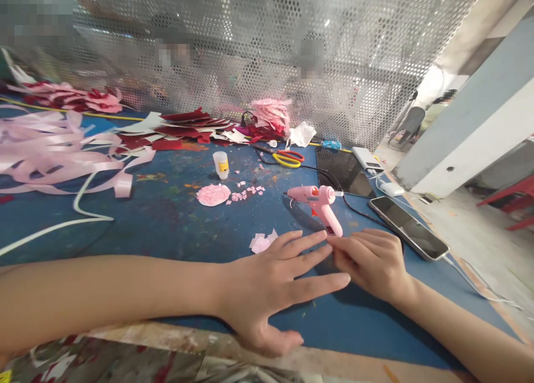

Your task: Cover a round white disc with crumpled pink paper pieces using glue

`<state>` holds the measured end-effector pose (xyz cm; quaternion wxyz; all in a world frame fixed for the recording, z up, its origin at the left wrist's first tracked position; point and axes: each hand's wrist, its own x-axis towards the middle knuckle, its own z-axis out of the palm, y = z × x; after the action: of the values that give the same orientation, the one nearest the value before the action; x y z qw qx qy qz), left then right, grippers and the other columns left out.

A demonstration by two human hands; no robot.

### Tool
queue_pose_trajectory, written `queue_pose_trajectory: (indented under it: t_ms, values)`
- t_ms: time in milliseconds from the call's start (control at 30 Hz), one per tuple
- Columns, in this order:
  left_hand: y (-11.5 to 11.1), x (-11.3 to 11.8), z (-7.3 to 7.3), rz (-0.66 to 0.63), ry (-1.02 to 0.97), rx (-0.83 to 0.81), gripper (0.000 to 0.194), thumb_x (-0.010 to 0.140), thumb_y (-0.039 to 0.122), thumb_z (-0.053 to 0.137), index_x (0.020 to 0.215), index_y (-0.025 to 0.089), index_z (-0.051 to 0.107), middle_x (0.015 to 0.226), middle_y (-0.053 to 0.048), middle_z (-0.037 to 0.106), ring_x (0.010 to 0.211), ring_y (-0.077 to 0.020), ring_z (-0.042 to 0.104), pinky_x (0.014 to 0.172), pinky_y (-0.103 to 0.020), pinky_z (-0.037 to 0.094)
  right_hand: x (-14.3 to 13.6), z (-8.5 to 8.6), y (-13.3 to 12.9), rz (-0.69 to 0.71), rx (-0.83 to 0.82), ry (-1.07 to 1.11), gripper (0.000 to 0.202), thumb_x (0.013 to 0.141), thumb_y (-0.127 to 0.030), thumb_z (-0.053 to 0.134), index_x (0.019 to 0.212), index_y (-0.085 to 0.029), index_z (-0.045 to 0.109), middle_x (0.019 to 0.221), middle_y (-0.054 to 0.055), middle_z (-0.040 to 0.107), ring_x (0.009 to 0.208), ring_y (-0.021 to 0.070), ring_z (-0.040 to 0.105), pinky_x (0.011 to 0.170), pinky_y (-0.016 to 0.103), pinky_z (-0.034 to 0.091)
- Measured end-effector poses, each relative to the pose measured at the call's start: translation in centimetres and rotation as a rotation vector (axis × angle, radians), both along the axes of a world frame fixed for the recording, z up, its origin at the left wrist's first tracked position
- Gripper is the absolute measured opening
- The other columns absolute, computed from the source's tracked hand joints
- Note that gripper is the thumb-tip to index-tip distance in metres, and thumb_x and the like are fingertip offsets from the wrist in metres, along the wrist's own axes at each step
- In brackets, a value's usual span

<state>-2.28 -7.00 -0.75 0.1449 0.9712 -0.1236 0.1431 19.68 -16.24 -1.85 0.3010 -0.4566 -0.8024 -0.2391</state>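
My left hand is spread palm down over the blue table, fingers apart, holding nothing. At its ring and middle fingertips, my right hand has its fingers curled, with thumb and index pinched together near a left fingertip; anything between them is too small to make out. Just beyond both hands stands a pink glue gun, its nozzle pointing left. Light pink paper pieces lie past my left hand. Farther off are a pink-covered oval, small pink scraps and a small translucent cup.
Pink ribbons cover the table's left side. Red and white strips line the back by a perforated metal screen. Scissors, a phone, a power bank and cables are at the right. People are partly visible beyond.
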Motion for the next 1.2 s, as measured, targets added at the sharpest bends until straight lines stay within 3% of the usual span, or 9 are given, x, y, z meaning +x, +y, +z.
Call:
queue_pose_trajectory:
  t_ms: [600,733,867,1000,1100,1200]
  values:
    - [-0.2,-0.2,0.1,0.038,0.049,0.002,0.072,0.076,0.037,0.052,0.142,0.02,0.028,0.148,-0.022,0.027,0.139,-0.0379,0.013,0.104,-0.064,0.012,0.8,0.2,0.3,-0.042,0.026,0.05,0.011,0.08,-0.012,0.06,0.09,-0.015,0.063,0.052,-0.005,0.057,0.043,0.0064,0.046,0.047,0.022,0.036]
    - [-0.3,-0.2,0.4,0.02,0.061,0.007,0.063,0.079,0.033,0.049,0.14,0.024,0.034,0.146,-0.017,0.034,0.139,-0.0349,0.02,0.106,-0.064,0.005,1.0,0.0,0.4,-0.016,0.065,0.028,0.01,0.078,-0.013,0.065,0.088,-0.015,0.064,0.05,-0.005,0.054,0.045,0.0064,0.047,0.048,0.022,0.035]
    - [-0.3,-0.2,0.4,-0.035,0.086,0.016,0.05,0.085,0.032,0.043,0.133,0.015,0.043,0.138,-0.014,0.047,0.135,-0.0259,0.033,0.11,-0.053,-0.011,1.1,0.0,0.6,-0.076,0.085,0.11,0.006,0.077,-0.015,0.067,0.073,-0.017,0.063,0.048,-0.006,0.052,0.042,0.005,0.042,0.047,0.021,0.034]
    - [-0.5,-0.1,-0.3,-0.044,-0.019,0.029,0.04,0.087,0.03,0.044,0.122,0.011,0.053,0.125,-0.012,0.06,0.125,-0.0216,0.047,0.111,-0.048,-0.017,1.2,0.3,0.9,-0.265,0.062,0.275,0.032,0.08,-0.028,0.064,0.053,-0.017,0.051,0.044,-0.005,0.048,0.042,0.0056,0.039,0.045,0.022,0.031]
    - [-0.9,0.0,-0.7,-0.129,-0.107,0.087,0.029,0.089,0.023,0.042,0.109,0.013,0.06,0.115,-0.01,0.066,0.12,-0.0194,0.053,0.112,-0.049,-0.016,1.5,0.3,1.3,-0.392,-0.08,0.383,0.027,0.086,-0.037,0.054,0.067,-0.018,0.059,0.059,0.0,0.058,0.053,0.01,0.049,0.051,0.023,0.037]
    - [-0.8,-0.2,-0.3,-0.265,-0.244,0.058,0.024,0.089,0.023,0.043,0.081,0.02,0.065,0.085,-0.002,0.075,0.108,-0.0162,0.061,0.115,-0.047,-0.012,2.0,0.0,1.8,-0.445,-0.201,0.487,0.026,0.086,-0.043,0.052,0.087,-0.019,0.062,0.079,0.003,0.064,0.067,0.0145,0.054,0.057,0.025,0.042]
